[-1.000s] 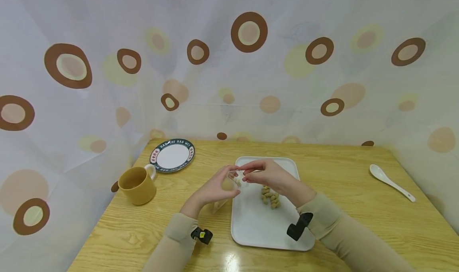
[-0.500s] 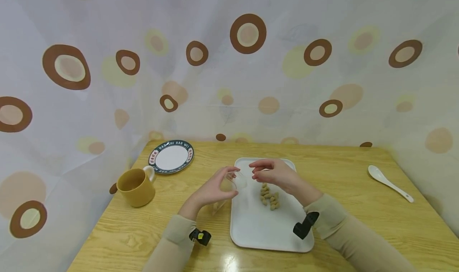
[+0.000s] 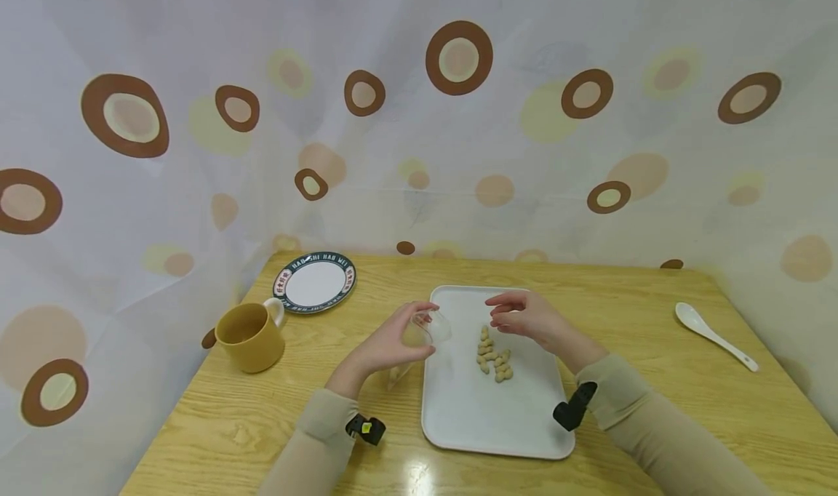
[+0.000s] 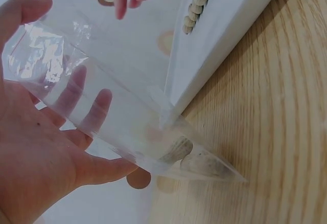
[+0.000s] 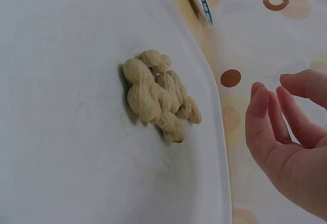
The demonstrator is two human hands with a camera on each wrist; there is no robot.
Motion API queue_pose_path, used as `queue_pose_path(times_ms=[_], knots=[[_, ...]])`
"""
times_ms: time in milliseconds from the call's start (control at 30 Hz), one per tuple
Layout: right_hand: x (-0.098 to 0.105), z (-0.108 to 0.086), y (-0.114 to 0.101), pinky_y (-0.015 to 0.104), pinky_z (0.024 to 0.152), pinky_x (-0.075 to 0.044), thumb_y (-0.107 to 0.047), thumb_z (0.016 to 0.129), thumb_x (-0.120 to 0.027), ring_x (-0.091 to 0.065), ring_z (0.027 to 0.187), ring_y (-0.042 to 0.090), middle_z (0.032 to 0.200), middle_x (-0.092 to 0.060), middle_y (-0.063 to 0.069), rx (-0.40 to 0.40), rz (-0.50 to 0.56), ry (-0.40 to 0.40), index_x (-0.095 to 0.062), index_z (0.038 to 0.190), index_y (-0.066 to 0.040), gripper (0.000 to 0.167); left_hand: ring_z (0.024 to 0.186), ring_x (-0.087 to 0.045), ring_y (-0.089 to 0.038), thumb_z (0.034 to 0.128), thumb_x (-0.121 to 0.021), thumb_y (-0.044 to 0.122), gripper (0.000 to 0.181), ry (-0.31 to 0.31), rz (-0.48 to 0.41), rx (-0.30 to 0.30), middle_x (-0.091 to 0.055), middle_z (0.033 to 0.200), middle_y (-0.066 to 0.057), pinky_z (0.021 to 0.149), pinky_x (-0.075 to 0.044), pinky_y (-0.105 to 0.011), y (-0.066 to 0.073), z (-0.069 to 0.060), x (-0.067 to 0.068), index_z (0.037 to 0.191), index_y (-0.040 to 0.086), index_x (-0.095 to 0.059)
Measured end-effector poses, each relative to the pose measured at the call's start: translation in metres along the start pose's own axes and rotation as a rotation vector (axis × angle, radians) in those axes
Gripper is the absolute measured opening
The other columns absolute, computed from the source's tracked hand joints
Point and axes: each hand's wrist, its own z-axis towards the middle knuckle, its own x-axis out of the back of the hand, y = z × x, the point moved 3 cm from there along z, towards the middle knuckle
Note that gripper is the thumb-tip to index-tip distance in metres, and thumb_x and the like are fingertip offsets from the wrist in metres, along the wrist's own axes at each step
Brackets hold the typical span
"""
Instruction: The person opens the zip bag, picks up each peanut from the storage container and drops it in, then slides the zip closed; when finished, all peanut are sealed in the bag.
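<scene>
A clear plastic bag (image 3: pixel 437 327) is held by the left hand (image 3: pixel 386 347), its thumb and fingers spread around the bag's upper part. In the left wrist view the bag (image 4: pixel 127 106) tapers to a corner where peanuts (image 4: pixel 204 163) lie, and fingers of the left hand (image 4: pixel 46 152) show through the film. The right hand (image 3: pixel 543 327) hovers over the back right of the white tray (image 3: pixel 484 416), fingers loosely bent. Nothing shows between the fingers of the right hand (image 5: pixel 291 137) in the right wrist view. Several peanuts (image 5: pixel 148 98) lie grouped on the tray.
To the left on the wooden table (image 3: pixel 216 416) stands a yellow mug (image 3: pixel 252 347) with a white handle. A dark-rimmed plate (image 3: pixel 314 286) lies behind it. At the far right is a white spoon (image 3: pixel 710 332). A patterned curtain (image 3: pixel 393 154) surrounds the table.
The right hand has drawn away from the bag's mouth to the right, over the peanuts and past them. The left hand stays nearly in place with the bag.
</scene>
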Motion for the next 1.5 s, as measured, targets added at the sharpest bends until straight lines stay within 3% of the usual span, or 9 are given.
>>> queue_pose_path(times_ms=[467, 733, 1167, 1500], knots=[[0.004, 0.004, 0.02, 0.03, 0.09, -0.056, -0.009, 0.097, -0.06, -0.067, 0.098, 0.014, 0.121, -0.061, 0.024, -0.113, -0.057, 0.039, -0.049, 0.139, 0.007, 0.046, 0.128, -0.049, -0.028, 0.0868, -0.07, 0.021, 0.067, 0.001, 0.002, -0.003, -0.051, 0.138, -0.013, 0.11, -0.035, -0.059, 0.0, 0.001, -0.001, 0.147, 0.016, -0.041], [0.007, 0.009, 0.03, 0.024, 0.081, -0.056, -0.007, 0.096, -0.061, -0.066, 0.089, 0.012, 0.114, -0.066, 0.021, -0.149, -0.065, 0.072, -0.052, 0.137, 0.007, 0.044, 0.129, -0.048, -0.029, 0.0869, -0.07, 0.019, 0.066, 0.0, -0.001, -0.006, -0.05, 0.139, -0.014, 0.11, -0.035, -0.06, 0.001, 0.002, -0.001, 0.147, 0.014, -0.041], [0.001, 0.021, 0.04, 0.025, 0.07, -0.055, -0.006, 0.091, -0.066, -0.066, 0.08, 0.01, 0.104, -0.068, 0.013, -0.131, -0.15, 0.083, -0.06, 0.129, 0.005, 0.04, 0.129, -0.048, -0.027, 0.0871, -0.07, 0.02, 0.066, 0.002, -0.007, 0.005, -0.05, 0.139, -0.012, 0.11, -0.036, -0.056, 0.0, 0.002, -0.001, 0.146, 0.016, -0.041], [-0.005, 0.028, 0.037, 0.025, 0.065, -0.051, -0.004, 0.088, -0.069, -0.063, 0.076, 0.012, 0.101, -0.07, 0.011, -0.165, -0.236, 0.123, -0.066, 0.122, 0.0, 0.034, 0.13, -0.048, -0.028, 0.0867, -0.07, 0.021, 0.066, 0.004, 0.001, -0.009, -0.05, 0.14, -0.017, 0.112, -0.035, -0.055, -0.005, 0.002, -0.002, 0.146, 0.015, -0.042]])
